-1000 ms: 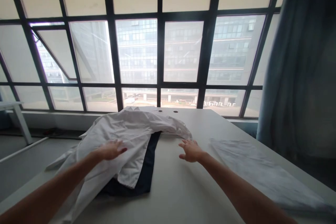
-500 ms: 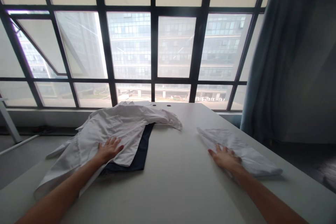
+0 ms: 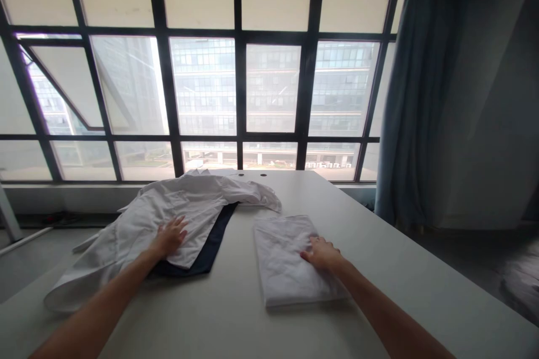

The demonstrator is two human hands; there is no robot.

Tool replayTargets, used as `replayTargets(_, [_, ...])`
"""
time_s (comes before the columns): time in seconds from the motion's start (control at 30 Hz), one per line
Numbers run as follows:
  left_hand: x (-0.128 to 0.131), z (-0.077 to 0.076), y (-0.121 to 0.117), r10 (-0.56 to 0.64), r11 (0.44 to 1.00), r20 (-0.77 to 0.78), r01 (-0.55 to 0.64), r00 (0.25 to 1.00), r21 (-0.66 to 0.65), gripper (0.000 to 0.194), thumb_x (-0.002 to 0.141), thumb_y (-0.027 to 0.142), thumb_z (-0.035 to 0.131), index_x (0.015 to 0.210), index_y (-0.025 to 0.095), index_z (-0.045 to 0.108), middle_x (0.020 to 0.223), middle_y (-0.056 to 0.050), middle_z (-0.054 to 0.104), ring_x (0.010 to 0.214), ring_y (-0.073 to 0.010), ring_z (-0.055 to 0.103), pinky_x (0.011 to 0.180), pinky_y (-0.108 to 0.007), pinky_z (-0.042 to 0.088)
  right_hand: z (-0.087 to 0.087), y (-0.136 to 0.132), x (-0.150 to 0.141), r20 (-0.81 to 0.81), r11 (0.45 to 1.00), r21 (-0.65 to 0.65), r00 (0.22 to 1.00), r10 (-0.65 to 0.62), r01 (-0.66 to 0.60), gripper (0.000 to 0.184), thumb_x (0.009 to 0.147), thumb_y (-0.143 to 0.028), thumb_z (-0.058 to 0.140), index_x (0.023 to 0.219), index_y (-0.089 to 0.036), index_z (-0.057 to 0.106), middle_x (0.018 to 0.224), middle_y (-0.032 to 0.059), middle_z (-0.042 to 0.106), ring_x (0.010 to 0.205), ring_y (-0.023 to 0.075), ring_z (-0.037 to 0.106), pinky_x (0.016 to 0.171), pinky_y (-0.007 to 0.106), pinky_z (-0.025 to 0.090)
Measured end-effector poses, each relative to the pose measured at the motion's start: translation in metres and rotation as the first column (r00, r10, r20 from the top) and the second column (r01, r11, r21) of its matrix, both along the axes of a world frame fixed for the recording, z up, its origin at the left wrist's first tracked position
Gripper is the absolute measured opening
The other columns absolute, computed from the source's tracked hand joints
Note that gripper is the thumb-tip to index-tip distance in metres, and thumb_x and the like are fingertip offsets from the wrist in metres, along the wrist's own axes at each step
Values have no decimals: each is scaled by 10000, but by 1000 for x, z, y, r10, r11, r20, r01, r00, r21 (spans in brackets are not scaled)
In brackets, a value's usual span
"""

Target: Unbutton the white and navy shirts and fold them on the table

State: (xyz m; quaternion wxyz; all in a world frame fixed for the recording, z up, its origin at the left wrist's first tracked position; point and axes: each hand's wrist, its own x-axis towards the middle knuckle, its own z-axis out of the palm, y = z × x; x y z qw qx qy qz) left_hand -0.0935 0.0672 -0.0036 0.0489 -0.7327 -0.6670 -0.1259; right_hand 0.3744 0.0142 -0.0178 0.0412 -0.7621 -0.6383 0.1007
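I have the left hand [image 3: 170,237] palm down on the white shirt [image 3: 141,219], fingers loosely spread and gripping nothing that I can see. The shirt sprawls, rumpled, over the left part of the table [image 3: 227,320], one end reaching right at the far side, and a dark cloth [image 3: 213,249] shows from under its right edge. My right hand [image 3: 323,252] is on the right part of the folded cloth [image 3: 280,261], fingers a little bent; from here I cannot tell whether they pinch the fabric or only press on it. That folded cloth lies flat near the middle of the table, creased on top, to the right of the shirt and apart from it. Beyond the far end I see two small holes [image 3: 263,175] in the tabletop, then the window [image 3: 206,90], with a curtain [image 3: 398,146] on the right.
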Motion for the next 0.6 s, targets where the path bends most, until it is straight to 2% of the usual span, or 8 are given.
replayTargets(0.07, [38, 4, -9, -145, 987, 23, 143, 989, 73, 373, 947, 304, 418, 1201, 252, 686, 1447, -114, 517, 1349, -321, 447, 1154, -515, 243, -2, 4, -5, -7, 997, 31, 997, 74, -74, 680, 791, -532, 639, 1341, -137, 571, 1407, 233, 513, 1274, 423, 487, 1005, 549, 419])
replayTargets(0.17, [97, -1, -34, -321, 947, 67, 321, 945, 7, 384, 983, 406, 411, 1070, 220, 734, 1324, -124, 623, 1277, -309, 517, 1138, -513, 256, -8, 0, -23, -69, 962, 164, 971, 231, -217, 690, 744, -503, 702, 1315, -132, 587, 1367, 202, 560, 1288, 353, 499, 1074, 445, 388])
replayTargets(0.2, [112, -5, -42, -335, 940, 64, 338, 940, -42, 402, 989, 424, 400, 1075, 210, 729, 1341, -130, 610, 1287, -308, 509, 1128, -513, 269, -11, -3, -29, -116, 941, 231, 954, 278, -246, 677, 755, -487, 695, 1320, -130, 583, 1365, 190, 565, 1292, 324, 504, 1089, 411, 379])
replayTargets(0.27, [131, -14, -57, -278, 951, 51, 282, 959, -124, 411, 982, 459, 420, 1156, 205, 692, 1408, -142, 551, 1321, -320, 475, 1112, -528, 284, -18, -10, -38, -219, 904, 354, 918, 330, -240, 629, 792, -451, 657, 1328, -132, 574, 1360, 177, 574, 1269, 285, 532, 1081, 378, 397])
replayTargets(0.33, [136, -21, -67, -196, 971, 37, 199, 980, -128, 423, 957, 471, 477, 1252, 212, 633, 1433, -154, 520, 1331, -326, 462, 1100, -529, 300, -25, -15, -44, -299, 888, 423, 897, 327, -182, 592, 810, -419, 629, 1327, -136, 575, 1326, 174, 600, 1206, 275, 581, 1038, 377, 442])
replayTargets(0.4, [132, -25, -71, -168, 983, 37, 170, 985, -65, 408, 931, 442, 539, 1253, 207, 624, 1350, -160, 584, 1270, -314, 516, 1070, -486, 347, -31, -17, -45, -351, 889, 440, 888, 297, -123, 587, 790, -389, 640, 1313, -128, 584, 1259, 172, 639, 1122, 274, 627, 972, 372, 489])
replayTargets(0.5, [125, -27, -70, -192, 981, 73, 191, 979, 22, 247, 908, 328, 587, 1082, 186, 691, 1136, -137, 680, 1115, -283, 604, 971, -397, 427, -34, -12, -49, -397, 879, 473, 873, 283, -70, 490, 773, -313, 628, 1217, -107, 644, 1086, 149, 704, 964, 251, 673, 889, 351, 522])
replayTargets(0.6, [126, -25, -64, -193, 981, 246, 185, 950, 56, 127, 881, 261, 607, 905, 176, 698, 991, -107, 698, 979, -256, 641, 873, -350, 462, -30, -4, -56, -452, 830, 557, 826, 336, -33, 325, 753, -258, 601, 1035, -139, 708, 965, 114, 731, 873, 233, 676, 886, 372, 522])
